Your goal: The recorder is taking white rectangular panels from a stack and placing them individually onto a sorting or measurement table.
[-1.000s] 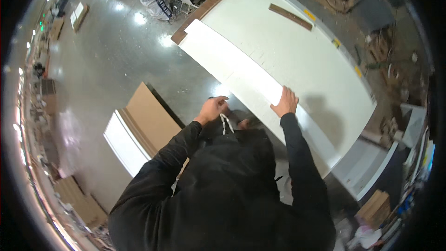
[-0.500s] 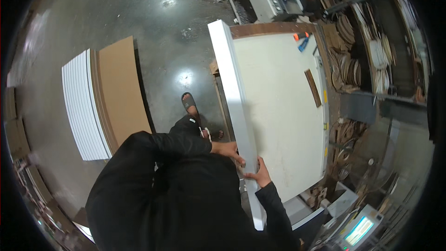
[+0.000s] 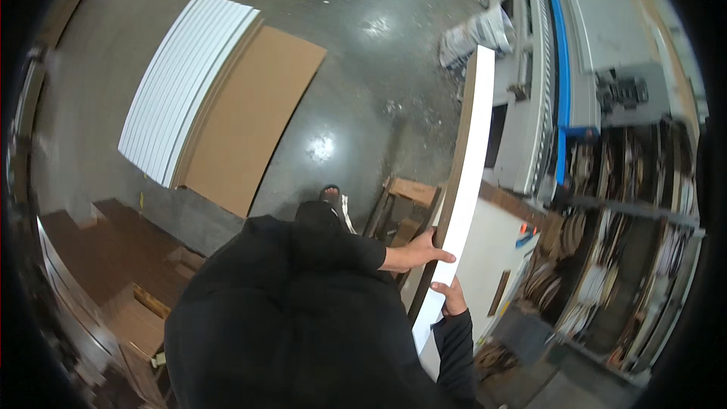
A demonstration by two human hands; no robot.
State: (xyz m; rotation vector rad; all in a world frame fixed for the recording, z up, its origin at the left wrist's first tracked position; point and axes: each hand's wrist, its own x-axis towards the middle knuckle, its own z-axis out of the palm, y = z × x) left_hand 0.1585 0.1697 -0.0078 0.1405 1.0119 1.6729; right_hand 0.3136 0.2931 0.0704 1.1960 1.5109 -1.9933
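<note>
A stack of white panels (image 3: 185, 83) is lying on the grey floor (image 3: 356, 45), a brown board (image 3: 254, 117) leaning alongside. A grey machine (image 3: 598, 53) is standing right; shelves (image 3: 621, 250) are perhaps holding coiled strips.

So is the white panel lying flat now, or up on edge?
On edge: the white panel shows only its narrow white edge, left hand on its brown face, right hand gripping its lower end.

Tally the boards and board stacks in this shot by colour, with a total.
White board held on edge, gripped by left hand and right hand: 1
White board stack on the floor: 1
Brown sheet beside that stack: 1
Total: 3
</note>
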